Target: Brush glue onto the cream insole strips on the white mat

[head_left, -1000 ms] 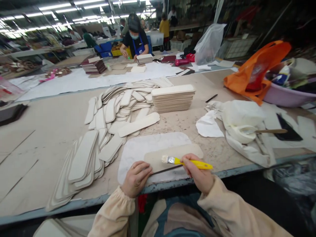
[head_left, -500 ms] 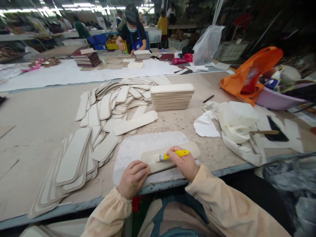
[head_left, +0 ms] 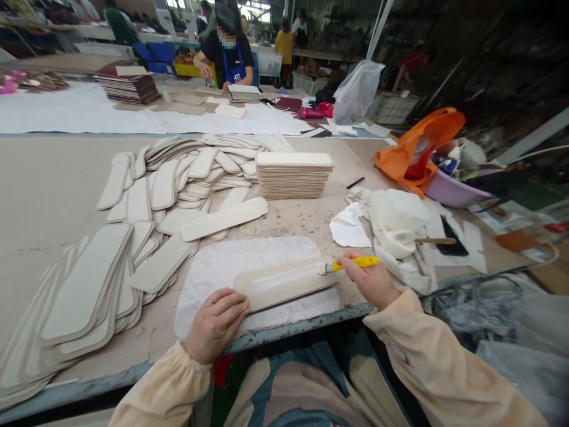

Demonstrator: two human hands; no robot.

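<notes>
My right hand [head_left: 368, 281] is closed round the yellow handle of a paintbrush [head_left: 355, 263]. Its bristles touch the right part of a long beige panel [head_left: 284, 283] with rounded corners. A wet, shiny streak runs along the panel's upper face. My left hand [head_left: 217, 323] grips the panel's left end, fingers together on top; the thumb is hidden. Beneath the panel lies a white sheet [head_left: 208, 267] with rounded corners, near the table's front edge.
Many similar panels [head_left: 89, 284] lie fanned out on the left. A neat stack [head_left: 293, 178] stands behind. At right are a cloth-wrapped container [head_left: 395, 213] with a stick, an orange bag [head_left: 413, 154] and a purple basin [head_left: 457, 188]. A co-worker [head_left: 231, 56] sits opposite.
The brush has moved right along the panel, and the wet streak is longer. My left hand stays at the panel's left end. The view has shifted somewhat.
</notes>
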